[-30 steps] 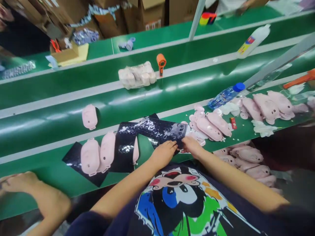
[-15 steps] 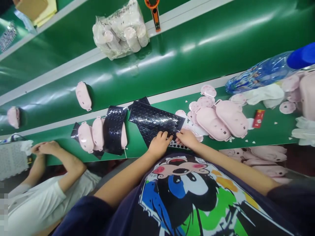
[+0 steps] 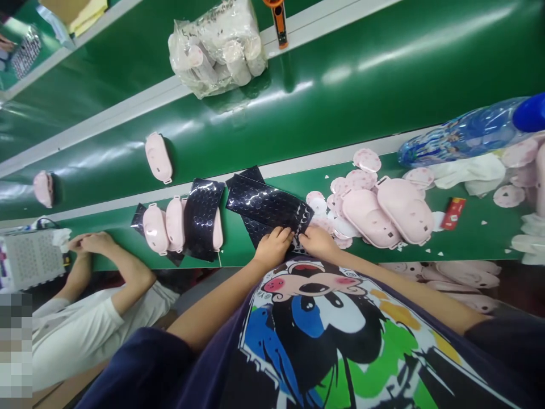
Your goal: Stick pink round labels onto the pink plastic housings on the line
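Left of pale-pink oval plastic shells [image 3: 371,218]: edge work, apparently, on black bubble-wrap sheeting [image 3: 267,199]
Left hand [image 3: 273,246] and right hand [image 3: 318,242] pinch it, fingers curled; next likely needs steady fingertips.

The left fingers [image 3: 286,233] and right fingers [image 3: 305,237] hold a black bubble sheet [image 3: 266,199] near pink shells [image 3: 406,211].

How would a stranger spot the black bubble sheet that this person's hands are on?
Start at the green bench before the cartoon shirt, where the wearer's left hand and right hand nearly meet. The glossy black bubble sheet slants from them away to the left. Unlike the similar sheet lying among pink cases farther left, it lies crosswise on another dark sheet.
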Tool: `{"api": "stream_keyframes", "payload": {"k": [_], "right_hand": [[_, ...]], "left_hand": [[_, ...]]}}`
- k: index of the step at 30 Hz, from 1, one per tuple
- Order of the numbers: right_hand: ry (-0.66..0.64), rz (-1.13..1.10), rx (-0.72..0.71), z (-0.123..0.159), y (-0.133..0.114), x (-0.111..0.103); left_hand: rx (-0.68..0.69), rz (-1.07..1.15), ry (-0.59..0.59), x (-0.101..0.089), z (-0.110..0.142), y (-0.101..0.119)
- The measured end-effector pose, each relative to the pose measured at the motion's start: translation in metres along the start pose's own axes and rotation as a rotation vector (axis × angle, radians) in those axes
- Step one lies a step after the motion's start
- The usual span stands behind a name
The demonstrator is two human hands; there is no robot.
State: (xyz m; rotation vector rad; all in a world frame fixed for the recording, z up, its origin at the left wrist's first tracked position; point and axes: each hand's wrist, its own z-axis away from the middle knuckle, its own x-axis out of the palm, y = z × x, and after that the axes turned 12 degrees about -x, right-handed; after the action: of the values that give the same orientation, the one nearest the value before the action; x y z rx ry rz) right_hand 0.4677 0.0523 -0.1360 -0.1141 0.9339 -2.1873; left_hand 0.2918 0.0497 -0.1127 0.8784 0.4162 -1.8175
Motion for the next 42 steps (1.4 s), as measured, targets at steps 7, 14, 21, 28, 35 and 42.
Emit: {"api": "stream_keyframes", "payload": {"k": [7, 14, 21, 28, 35, 42], "right_hand": [[0.002, 0.14, -0.098, 0.005, -0.015, 0.002], [0.009, 0.132, -0.106, 0.0, 0.003, -0.003], [0.023, 0.15, -0.088, -0.009, 0.009, -0.009], [0.02, 0.203, -0.091, -0.011, 0.003, -0.01], [0.005, 0.254, -0.084, -0.012, -0.001, -0.017], [0.002, 0.396, -0.12, -0.025, -0.028, -0.022]], "left_hand": [[-0.05, 0.044, 0.024, 0.002, -0.003, 0.009], [0.085, 0.118, 0.002, 0.002, -0.008, -0.021], [-0.036, 0.087, 0.05, -0.004, -0.022, 0.0], [-0.106, 0.055, 0.064, -0.003, -0.019, 0.004], [-0.175, 0.11, 0.294, -0.032, -0.069, 0.002], [-0.398, 0.266, 0.36, -0.015, -0.126, 0.022]]}}
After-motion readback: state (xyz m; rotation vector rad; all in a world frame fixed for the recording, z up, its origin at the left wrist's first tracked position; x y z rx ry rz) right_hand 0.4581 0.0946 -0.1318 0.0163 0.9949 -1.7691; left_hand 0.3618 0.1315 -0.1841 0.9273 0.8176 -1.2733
